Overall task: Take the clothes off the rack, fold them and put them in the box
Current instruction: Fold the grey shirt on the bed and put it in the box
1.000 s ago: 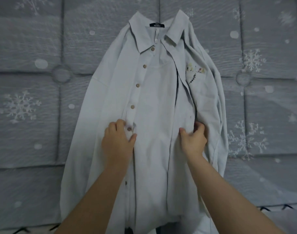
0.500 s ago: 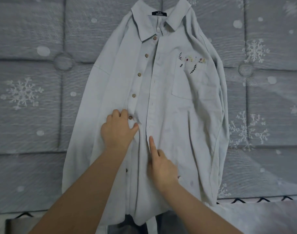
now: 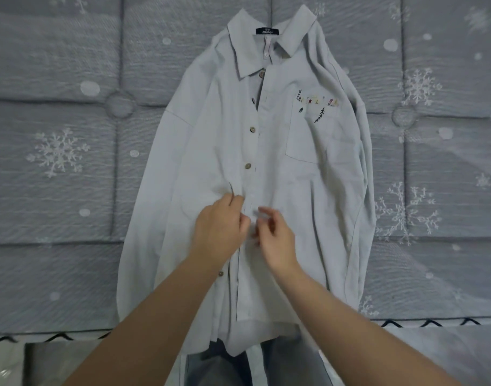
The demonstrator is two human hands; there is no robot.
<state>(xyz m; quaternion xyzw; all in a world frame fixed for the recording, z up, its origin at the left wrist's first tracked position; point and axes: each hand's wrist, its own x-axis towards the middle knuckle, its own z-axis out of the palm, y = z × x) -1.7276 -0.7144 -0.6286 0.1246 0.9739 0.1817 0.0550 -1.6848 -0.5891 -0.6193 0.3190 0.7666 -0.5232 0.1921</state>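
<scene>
A pale grey button-up shirt (image 3: 300, 190) lies flat, front up, on the mattress, collar at the far end and an embroidered chest pocket on the right. Its sleeves lie along the sides and the hem hangs over the near edge. My left hand (image 3: 220, 227) pinches the left placket at mid-front. My right hand (image 3: 276, 235) pinches the right front edge right beside it, the two hands almost touching. Neither the rack nor the box can be made out.
The quilted grey mattress (image 3: 71, 162) with snowflake print spreads wide on both sides of the shirt. Its near edge has black zigzag trim. My jeans-clad legs (image 3: 225, 366) show below the hem. A pale, unclear object (image 3: 43, 363) sits at bottom left.
The right front panel, folded open a second ago, now lies shut over the shirt. My right hand moved left and up to meet my left hand at the placket.
</scene>
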